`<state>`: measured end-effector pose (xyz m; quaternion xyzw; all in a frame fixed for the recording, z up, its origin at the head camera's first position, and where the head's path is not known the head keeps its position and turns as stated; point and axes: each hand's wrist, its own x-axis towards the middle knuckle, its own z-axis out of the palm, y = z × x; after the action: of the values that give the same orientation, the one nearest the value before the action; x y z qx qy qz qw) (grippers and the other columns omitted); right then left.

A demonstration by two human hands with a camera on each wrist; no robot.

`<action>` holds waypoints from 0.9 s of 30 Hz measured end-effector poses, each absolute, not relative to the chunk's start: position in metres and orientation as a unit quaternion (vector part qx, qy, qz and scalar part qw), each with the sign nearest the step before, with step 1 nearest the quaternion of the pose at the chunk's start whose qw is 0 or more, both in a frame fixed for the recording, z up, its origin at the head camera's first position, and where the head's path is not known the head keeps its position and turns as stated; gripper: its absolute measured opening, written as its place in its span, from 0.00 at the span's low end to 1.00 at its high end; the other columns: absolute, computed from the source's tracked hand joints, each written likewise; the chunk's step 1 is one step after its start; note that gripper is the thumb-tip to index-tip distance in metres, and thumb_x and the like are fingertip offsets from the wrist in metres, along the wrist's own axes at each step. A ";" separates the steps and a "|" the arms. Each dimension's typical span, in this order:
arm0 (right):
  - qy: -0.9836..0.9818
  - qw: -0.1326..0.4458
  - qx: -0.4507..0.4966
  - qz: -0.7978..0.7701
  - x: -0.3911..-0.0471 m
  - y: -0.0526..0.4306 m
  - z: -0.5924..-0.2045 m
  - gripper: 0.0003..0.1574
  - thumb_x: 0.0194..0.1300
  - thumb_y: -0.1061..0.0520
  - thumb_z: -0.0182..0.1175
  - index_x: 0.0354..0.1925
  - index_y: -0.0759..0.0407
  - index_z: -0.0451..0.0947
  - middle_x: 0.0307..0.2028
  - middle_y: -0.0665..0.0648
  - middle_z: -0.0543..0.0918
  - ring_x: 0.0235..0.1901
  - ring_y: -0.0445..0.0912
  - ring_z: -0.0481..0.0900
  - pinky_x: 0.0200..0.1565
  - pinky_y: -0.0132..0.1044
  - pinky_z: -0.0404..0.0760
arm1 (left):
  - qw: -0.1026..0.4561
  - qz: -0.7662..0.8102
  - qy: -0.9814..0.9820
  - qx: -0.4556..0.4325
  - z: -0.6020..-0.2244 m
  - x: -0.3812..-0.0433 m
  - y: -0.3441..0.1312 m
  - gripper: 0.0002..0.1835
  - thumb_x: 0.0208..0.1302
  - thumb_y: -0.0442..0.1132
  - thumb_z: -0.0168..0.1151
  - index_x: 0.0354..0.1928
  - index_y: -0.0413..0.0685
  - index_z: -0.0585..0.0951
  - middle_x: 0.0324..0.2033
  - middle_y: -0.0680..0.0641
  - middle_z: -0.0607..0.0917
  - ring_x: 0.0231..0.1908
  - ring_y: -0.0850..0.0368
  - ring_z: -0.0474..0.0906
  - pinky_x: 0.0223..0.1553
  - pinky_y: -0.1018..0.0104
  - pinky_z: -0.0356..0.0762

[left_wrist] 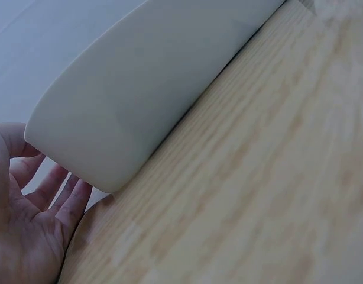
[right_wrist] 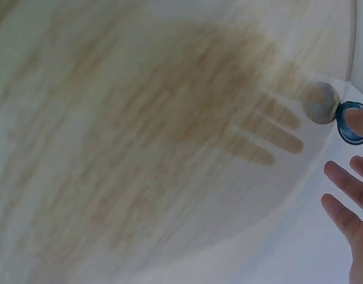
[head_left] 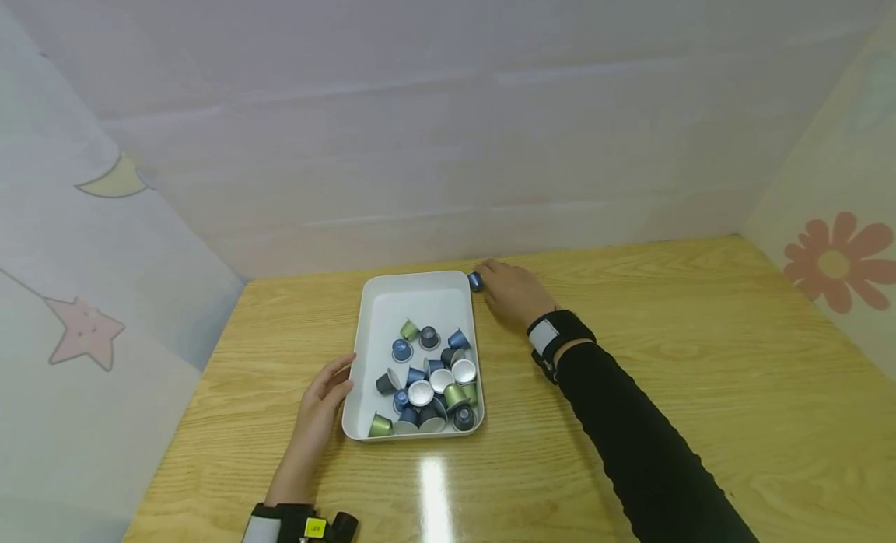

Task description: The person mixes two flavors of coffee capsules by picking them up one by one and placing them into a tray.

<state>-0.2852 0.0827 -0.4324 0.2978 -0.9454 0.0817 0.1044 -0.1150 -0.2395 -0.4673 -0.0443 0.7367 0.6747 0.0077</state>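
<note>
A white tray lies on the table with several coffee capsules in blue, green and dark grey, mostly heaped toward its near right side. Just outside its far right corner, my right hand pinches a blue coffee capsule. In the right wrist view the thumb covers part of that capsule, while other fingers stay spread. My left hand touches the tray's left side with fairly straight fingers. The left wrist view shows that hand at the end of the tray's outer wall.
The wooden table extends widely to the right of the tray. A pale sheet-like wall stands behind its far edge, with decorated walls at both sides. A light reflection shows on the wood in front of the tray.
</note>
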 end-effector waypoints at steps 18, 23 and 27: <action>-0.949 0.068 0.305 0.027 -0.293 0.067 -0.434 0.29 0.73 0.55 0.56 0.67 0.63 0.67 0.61 0.64 0.75 0.58 0.57 0.76 0.58 0.49 0.76 | 0.014 0.665 0.745 -0.052 -0.466 -0.112 -0.244 0.23 0.75 0.34 0.48 0.70 0.42 0.68 0.68 0.39 0.68 0.66 0.50 0.64 0.54 0.81 0.68; -0.946 0.080 0.313 0.023 -0.295 0.064 -0.436 0.18 0.75 0.57 0.53 0.58 0.63 0.73 0.51 0.62 0.81 0.51 0.55 0.80 0.52 0.47 0.79 | 0.006 0.663 0.746 -0.059 -0.467 -0.112 -0.245 0.22 0.75 0.32 0.48 0.69 0.41 0.69 0.66 0.39 0.70 0.63 0.56 0.68 0.54 0.79 0.69; -0.945 0.081 0.315 0.017 -0.297 0.063 -0.435 0.15 0.75 0.57 0.53 0.54 0.63 0.75 0.48 0.61 0.82 0.49 0.54 0.81 0.49 0.46 0.80 | 0.004 0.662 0.747 -0.061 -0.467 -0.113 -0.245 0.22 0.75 0.32 0.48 0.69 0.42 0.69 0.66 0.39 0.71 0.62 0.57 0.69 0.54 0.79 0.69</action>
<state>-0.2968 0.0629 -0.4354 0.3153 -0.9454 0.0170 0.0809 -0.1126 -0.2450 -0.4669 -0.0614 0.7469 0.6621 0.0041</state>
